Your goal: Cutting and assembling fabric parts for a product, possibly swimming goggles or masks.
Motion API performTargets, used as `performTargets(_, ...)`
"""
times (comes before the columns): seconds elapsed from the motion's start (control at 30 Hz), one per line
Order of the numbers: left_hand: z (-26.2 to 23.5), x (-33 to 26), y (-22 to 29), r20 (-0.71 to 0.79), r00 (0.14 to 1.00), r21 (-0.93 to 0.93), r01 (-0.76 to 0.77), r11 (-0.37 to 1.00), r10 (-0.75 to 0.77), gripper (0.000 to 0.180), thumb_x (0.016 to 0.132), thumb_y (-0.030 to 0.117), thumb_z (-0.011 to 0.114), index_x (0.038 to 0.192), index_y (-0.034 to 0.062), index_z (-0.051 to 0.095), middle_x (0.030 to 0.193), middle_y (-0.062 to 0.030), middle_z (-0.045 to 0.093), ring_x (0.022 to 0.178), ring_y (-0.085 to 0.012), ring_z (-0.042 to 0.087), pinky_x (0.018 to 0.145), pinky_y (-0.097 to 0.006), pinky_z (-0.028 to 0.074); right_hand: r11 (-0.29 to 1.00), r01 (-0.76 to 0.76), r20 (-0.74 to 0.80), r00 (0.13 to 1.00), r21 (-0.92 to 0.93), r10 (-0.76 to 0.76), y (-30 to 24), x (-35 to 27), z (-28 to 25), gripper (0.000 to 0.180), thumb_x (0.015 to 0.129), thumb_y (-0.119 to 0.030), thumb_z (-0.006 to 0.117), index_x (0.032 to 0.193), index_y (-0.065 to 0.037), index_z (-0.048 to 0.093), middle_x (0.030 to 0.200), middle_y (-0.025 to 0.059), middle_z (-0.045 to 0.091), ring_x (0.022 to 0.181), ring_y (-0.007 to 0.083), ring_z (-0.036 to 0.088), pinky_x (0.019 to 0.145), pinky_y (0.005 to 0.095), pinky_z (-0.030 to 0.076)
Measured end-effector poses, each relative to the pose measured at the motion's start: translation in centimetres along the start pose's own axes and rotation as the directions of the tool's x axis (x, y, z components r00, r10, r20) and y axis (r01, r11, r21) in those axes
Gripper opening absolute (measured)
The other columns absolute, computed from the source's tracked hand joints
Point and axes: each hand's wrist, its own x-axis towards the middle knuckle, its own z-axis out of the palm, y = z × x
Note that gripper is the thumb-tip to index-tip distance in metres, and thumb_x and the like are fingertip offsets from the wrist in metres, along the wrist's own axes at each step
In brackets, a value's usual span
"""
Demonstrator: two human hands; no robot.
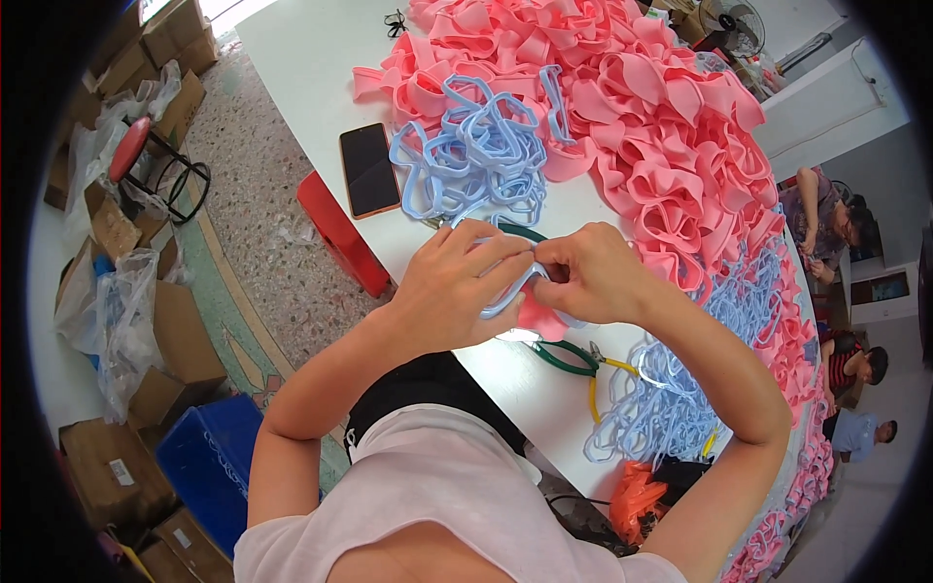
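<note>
Over the white table (505,389), both hands are closed on a light-blue rubbery band (507,291), with part of a pink piece (540,319) showing below it. My left hand (465,277) wraps fingers around the band's left side. My right hand (595,272) pinches its right end between thumb and fingers. Just beyond the hands lies a tangled pile of light-blue bands (476,146). Pink soft strips (671,165) are heaped across the far and right side. Near my right forearm are a green-handled tool (566,360), a yellow-handled tool (595,398) and more thin blue bands (646,418).
A dark phone (369,173) lies at the table's left edge, with a red stool (340,233) beside it. Cardboard boxes (175,340) and a blue crate (209,466) stand on the left floor. An orange bag (637,500) is near my right arm. Several people (826,219) are at the right.
</note>
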Motion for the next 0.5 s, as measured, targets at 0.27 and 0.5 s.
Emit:
performTargets(0.27,0.3,-0.4,-0.3,-0.019,0.999,-0.041,-0.045,0.998,0.044,0.044,0.063,0.016,0.078,0.104,0.0054,0.069,0.110,-0.0039,0.066,0.099,-0.0287,0.062,0.077,-0.037,0.054,1.000,-0.016,0.005,1.000,-0.009,0.016,-1.1,-0.5,-0.3,0.018,0.071,-0.023,0.064,0.066,-0.006,0.063,0.055,0.0104,0.058,0.051,0.0326,0.058,0.053,0.0423,0.044)
performTargets(0.5,1.1,-0.6,-0.8,-0.083,0.993,-0.107,-0.093,0.990,0.084,0.039,0.064,0.017,0.078,0.101,0.0067,0.070,0.107,-0.0015,0.066,0.099,-0.0258,0.060,0.078,-0.037,0.052,0.981,0.077,0.041,0.997,-0.177,-0.071,-1.2,-0.8,-0.3,0.022,0.074,-0.025,0.063,0.071,-0.003,0.063,0.056,0.0133,0.060,0.053,0.0340,0.060,0.052,0.0439,0.047)
